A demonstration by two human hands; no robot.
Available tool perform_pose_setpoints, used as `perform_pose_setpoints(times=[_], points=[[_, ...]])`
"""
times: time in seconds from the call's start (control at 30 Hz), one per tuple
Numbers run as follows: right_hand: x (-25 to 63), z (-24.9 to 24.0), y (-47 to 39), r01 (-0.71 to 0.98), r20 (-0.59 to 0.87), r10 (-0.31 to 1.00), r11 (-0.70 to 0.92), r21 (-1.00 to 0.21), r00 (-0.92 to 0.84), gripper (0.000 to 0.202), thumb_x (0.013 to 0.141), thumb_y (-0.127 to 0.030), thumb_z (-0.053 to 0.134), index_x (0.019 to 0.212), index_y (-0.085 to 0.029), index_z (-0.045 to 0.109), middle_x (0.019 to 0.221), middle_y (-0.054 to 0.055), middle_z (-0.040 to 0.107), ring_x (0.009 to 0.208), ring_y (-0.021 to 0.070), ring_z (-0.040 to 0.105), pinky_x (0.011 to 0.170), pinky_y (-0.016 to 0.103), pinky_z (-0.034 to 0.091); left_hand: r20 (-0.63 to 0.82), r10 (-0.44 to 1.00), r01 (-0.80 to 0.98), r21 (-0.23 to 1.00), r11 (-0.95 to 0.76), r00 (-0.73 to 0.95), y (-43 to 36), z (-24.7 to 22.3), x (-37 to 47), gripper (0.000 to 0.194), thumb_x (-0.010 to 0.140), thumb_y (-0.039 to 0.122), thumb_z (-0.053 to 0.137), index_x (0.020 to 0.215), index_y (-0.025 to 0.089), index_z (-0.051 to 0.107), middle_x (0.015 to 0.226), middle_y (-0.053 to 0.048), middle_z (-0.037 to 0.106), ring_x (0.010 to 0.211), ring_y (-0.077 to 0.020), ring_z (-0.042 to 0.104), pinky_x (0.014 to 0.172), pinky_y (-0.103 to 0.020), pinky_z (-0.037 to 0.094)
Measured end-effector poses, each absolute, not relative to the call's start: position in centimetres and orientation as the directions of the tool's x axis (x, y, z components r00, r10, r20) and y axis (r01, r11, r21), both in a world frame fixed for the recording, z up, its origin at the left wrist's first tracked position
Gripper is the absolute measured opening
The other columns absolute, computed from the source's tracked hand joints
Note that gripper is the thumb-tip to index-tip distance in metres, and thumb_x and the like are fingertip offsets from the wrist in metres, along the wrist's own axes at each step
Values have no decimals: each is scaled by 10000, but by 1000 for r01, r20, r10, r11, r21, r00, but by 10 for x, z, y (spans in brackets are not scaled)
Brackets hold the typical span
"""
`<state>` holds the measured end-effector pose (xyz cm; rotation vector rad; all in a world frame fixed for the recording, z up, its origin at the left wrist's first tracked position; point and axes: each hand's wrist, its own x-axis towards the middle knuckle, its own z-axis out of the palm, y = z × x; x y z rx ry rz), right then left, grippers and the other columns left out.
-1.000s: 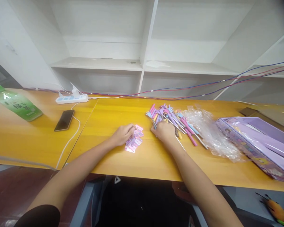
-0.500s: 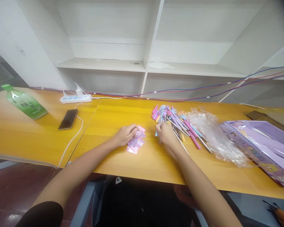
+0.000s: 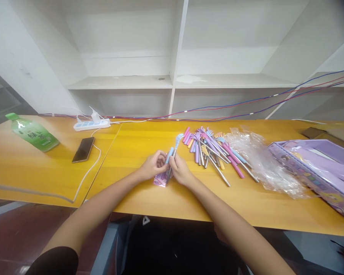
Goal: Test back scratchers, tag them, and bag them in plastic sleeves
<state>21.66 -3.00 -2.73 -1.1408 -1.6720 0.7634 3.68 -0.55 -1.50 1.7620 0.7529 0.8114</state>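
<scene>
A light blue back scratcher is between my hands, its claw end pointing up and away from me. My right hand is closed on its metal rod. My left hand is closed at the light blue handle, which lies alongside the rod. Whether handle and rod are joined I cannot tell. Below my hands lie small pink and purple printed cards, partly covered by the left hand. To the right is a pile of back scratchers in pink, purple, blue and orange, with metal rods.
Crumpled clear plastic bags and an open purple printed box lie on the right. On the left are a green bottle, a phone with a white cable, and a power strip. White shelving stands behind the table.
My right hand has moved left from the pile with the light blue back scratcher. My left hand has come up off the cards and now meets it at the handle.
</scene>
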Motion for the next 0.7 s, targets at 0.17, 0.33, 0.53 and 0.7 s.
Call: perform_pose_setpoints(times=[0.17, 0.33, 0.53, 0.7], points=[[236, -16, -25, 56, 283, 959, 281, -958, 30, 379, 1005, -604, 496, 956, -238, 583, 703, -24, 494, 584, 150, 460, 528, 267, 407, 154, 848, 317, 881, -350, 508, -7, -1, 33, 253, 1017, 397, 496, 1119, 198, 614, 778, 15, 635, 718, -147, 590, 676, -260, 442], [265, 0, -7, -258, 188, 959, 240, -936, 210, 469, 899, -691, 634, 875, -226, 580, 626, -55, 437, 448, 83, 302, 418, 222, 196, 204, 827, 432, 773, -464, 523, -4, 7, 30, 374, 1067, 458, 417, 1086, 193, 679, 883, -16, 684, 821, -173, 619, 764, -289, 434], [279, 1, -1, -304, 197, 941, 280, -911, 277, 513, 866, -721, 665, 829, -222, 549, 633, -43, 513, 425, 65, 301, 402, 216, 201, 260, 794, 457, 702, -547, 550, -1, 4, 29, 451, 1103, 502, 359, 1061, 199, 691, 963, -37, 688, 895, -187, 625, 822, -302, 431], [278, -4, 0, -267, 212, 938, 286, -920, 276, 484, 902, -687, 647, 834, -222, 535, 615, -54, 503, 410, 62, 328, 394, 209, 233, 312, 777, 464, 659, -591, 547, 1, 3, 29, 411, 1098, 464, 403, 1083, 197, 715, 942, -45, 652, 902, -192, 611, 848, -310, 440]])
